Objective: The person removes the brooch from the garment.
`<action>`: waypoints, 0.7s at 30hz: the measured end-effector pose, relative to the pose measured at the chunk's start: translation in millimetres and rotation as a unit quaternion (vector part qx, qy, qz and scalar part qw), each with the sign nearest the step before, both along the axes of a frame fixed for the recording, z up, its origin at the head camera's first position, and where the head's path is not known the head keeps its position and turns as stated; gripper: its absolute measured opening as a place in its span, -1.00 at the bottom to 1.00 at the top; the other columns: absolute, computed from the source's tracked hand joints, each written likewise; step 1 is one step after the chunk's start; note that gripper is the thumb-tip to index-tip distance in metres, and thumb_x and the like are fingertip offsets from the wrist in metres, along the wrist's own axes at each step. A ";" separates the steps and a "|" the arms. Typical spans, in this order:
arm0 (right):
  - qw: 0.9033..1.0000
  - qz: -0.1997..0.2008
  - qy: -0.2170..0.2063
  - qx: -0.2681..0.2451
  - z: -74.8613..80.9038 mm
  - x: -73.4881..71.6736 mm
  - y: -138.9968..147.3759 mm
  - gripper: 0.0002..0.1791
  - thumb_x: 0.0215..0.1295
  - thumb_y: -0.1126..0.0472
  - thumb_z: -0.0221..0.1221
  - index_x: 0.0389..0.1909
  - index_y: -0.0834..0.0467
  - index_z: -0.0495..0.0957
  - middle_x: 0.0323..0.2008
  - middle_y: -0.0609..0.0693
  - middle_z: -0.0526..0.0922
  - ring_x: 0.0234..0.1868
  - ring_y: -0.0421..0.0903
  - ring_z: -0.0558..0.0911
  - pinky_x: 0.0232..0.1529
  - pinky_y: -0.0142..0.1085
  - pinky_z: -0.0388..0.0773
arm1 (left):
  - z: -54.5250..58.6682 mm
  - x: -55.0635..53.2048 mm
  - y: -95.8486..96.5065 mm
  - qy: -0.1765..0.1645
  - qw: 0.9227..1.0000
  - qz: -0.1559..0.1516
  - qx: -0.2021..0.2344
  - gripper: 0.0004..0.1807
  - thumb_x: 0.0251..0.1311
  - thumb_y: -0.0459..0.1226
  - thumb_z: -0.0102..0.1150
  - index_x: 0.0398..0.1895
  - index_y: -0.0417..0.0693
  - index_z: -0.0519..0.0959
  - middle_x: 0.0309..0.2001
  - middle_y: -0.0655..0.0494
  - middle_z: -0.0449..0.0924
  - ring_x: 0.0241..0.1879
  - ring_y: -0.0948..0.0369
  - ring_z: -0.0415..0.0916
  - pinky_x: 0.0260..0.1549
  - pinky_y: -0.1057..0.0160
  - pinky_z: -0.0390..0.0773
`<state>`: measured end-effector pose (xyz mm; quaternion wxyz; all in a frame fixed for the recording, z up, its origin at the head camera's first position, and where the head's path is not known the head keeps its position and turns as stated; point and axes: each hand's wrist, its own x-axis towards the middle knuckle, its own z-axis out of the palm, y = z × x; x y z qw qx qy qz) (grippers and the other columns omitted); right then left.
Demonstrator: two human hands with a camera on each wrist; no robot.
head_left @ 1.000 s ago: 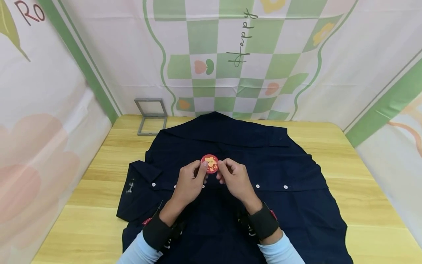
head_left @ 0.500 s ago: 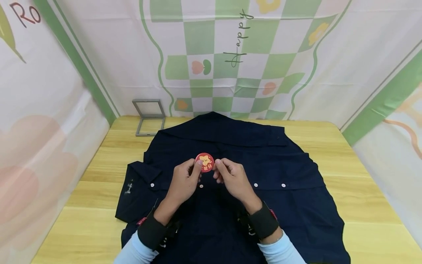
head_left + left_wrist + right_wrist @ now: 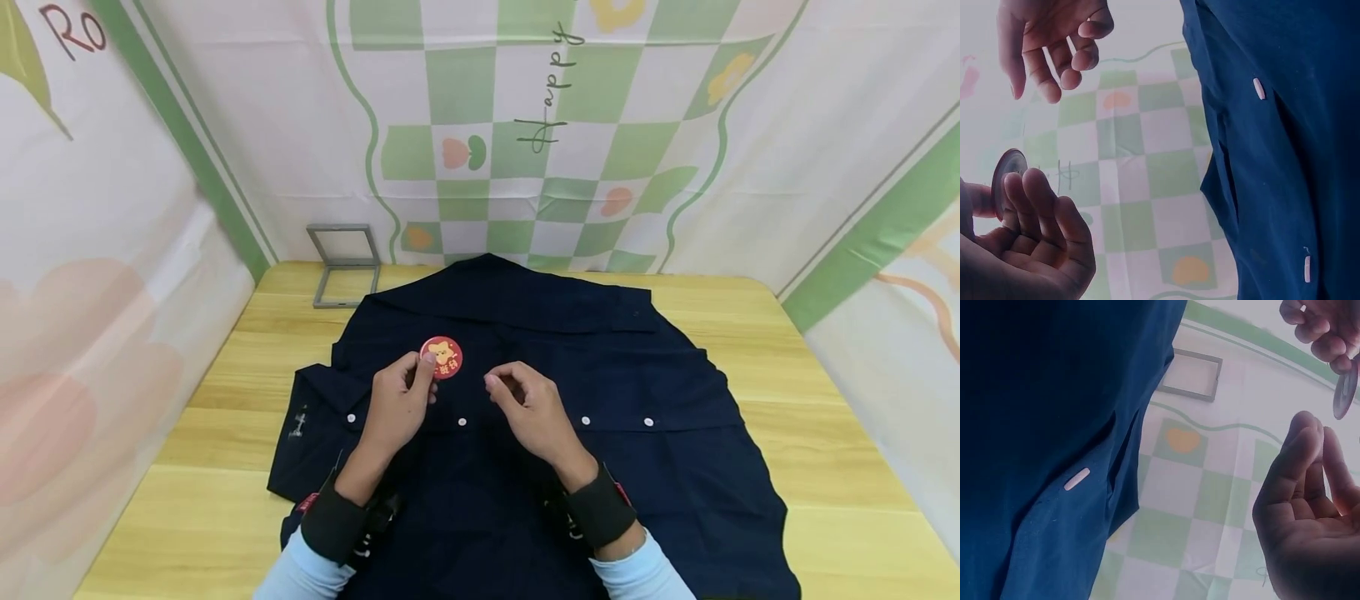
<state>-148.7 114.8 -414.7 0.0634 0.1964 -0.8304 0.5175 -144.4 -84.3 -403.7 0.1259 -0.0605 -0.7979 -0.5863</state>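
Note:
In the head view, my left hand (image 3: 396, 410) pinches a round red pin badge (image 3: 448, 357) by its left edge, thumb on the front. The badge has a yellow star figure printed on it and is held above a dark navy shirt (image 3: 645, 508). In the left wrist view the badge (image 3: 1002, 178) appears nearly edge-on. My right hand (image 3: 534, 410) is apart from the badge, to its right. Its fingers are loosely bent, and no object shows between thumb and fingers in the right wrist view.
The shirt lies spread on a wooden table (image 3: 195, 500), with white buttons (image 3: 586, 421) along its front. A grey hinged frame (image 3: 348, 266) stands unfolded at the back left. Printed cloth (image 3: 517, 200) hangs behind and along the sides.
My left hand has drawn the badge leftward and slightly up, out of my right hand's fingertips. The right hand has stayed almost where it was, and a gap now separates it from the badge.

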 end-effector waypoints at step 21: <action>0.999 0.038 -0.026 -0.001 0.8 -6.9 -13.7 -0.74 0.48 0.12 0.07 -0.01 0.17 0.60 -0.12 0.01 0.66 -0.19 -0.17 0.60 -0.22 -0.37 0.59 | -4.7 -6.9 -22.3 -0.059 0.998 0.037 0.006 -0.54 0.49 -0.08 -0.06 -0.46 -0.26 0.53 -0.52 -0.13 0.56 -0.61 0.30 0.48 -0.59 0.38 0.44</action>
